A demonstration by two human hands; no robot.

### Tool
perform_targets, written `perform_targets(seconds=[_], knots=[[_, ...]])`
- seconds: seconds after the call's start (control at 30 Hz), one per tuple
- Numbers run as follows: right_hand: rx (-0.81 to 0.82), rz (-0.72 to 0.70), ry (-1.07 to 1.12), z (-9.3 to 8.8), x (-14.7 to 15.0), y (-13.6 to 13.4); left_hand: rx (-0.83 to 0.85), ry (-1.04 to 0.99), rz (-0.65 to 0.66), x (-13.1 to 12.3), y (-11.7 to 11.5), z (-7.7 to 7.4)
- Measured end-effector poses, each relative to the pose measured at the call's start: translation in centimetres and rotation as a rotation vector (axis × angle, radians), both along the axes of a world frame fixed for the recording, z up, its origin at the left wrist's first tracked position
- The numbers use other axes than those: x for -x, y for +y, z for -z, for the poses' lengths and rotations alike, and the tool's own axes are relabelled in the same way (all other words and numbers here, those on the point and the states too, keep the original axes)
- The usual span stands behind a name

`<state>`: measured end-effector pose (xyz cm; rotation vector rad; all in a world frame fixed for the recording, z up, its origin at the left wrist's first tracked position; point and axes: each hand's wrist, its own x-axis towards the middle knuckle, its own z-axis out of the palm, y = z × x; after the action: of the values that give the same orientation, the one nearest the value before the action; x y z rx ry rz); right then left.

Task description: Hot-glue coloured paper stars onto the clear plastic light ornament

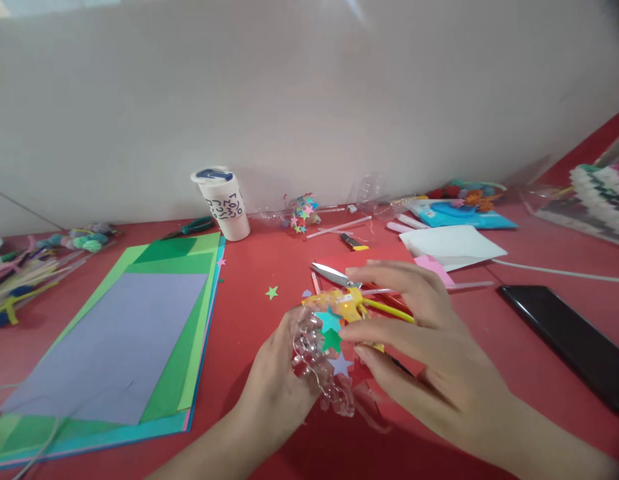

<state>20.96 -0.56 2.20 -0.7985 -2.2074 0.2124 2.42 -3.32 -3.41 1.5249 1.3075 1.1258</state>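
My left hand (282, 367) is wrapped around a clear, bumpy plastic piece (312, 347) at the front of the table. Paper stars sit on its side: a light blue star (330, 321), a green star (332, 341) and a lilac star (341, 365). My right hand (424, 340) reaches in from the right with its fingers apart, the index fingertip touching the green star's edge. Just beyond both hands lie scissors (334, 275) and a yellow tool (352, 303), partly covered by my fingers and the plastic.
Coloured paper sheets (124, 340) are stacked at left. A white cup (227, 207) stands near the wall, beside a star-covered plastic ball (304, 212). A cutter (353, 242) and white paper (452, 245) lie further back. At right is a black phone (564, 340).
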Motion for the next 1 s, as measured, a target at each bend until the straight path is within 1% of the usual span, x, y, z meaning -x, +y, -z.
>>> perform_targets(seconds=[0.07,0.17,0.23,0.3,0.37,0.43,0.53,0.63,0.83,1.0], knots=[[-0.040,-0.008,-0.024,0.06,-0.04,0.12,0.021,-0.086,0.007,0.01,-0.01,0.33],[-0.046,-0.020,-0.018,0.17,-0.08,0.01,0.058,-0.211,0.010,-0.01,0.06,0.78],[-0.047,-0.030,-0.008,0.23,-0.06,-0.11,0.072,-0.282,0.012,-0.05,0.10,0.86],[-0.054,-0.035,-0.006,0.27,-0.02,-0.15,0.068,-0.309,0.029,-0.05,0.10,0.77],[-0.072,-0.025,-0.015,0.29,0.00,-0.09,0.035,-0.272,0.043,-0.01,0.07,0.67],[-0.107,-0.008,-0.040,0.31,-0.03,0.00,0.005,-0.178,0.054,0.07,0.04,0.64],[-0.170,0.018,-0.077,0.37,-0.07,0.07,0.001,-0.089,0.070,0.12,0.00,0.77],[-0.216,0.037,-0.097,0.48,-0.03,-0.02,-0.015,-0.041,0.085,0.08,-0.02,0.79],[-0.301,0.026,-0.140,0.73,0.00,-0.40,-0.065,0.015,0.113,0.14,-0.03,0.50],[-0.295,0.029,-0.153,0.82,-0.01,-0.82,-0.167,0.098,0.166,0.23,0.03,0.74]])
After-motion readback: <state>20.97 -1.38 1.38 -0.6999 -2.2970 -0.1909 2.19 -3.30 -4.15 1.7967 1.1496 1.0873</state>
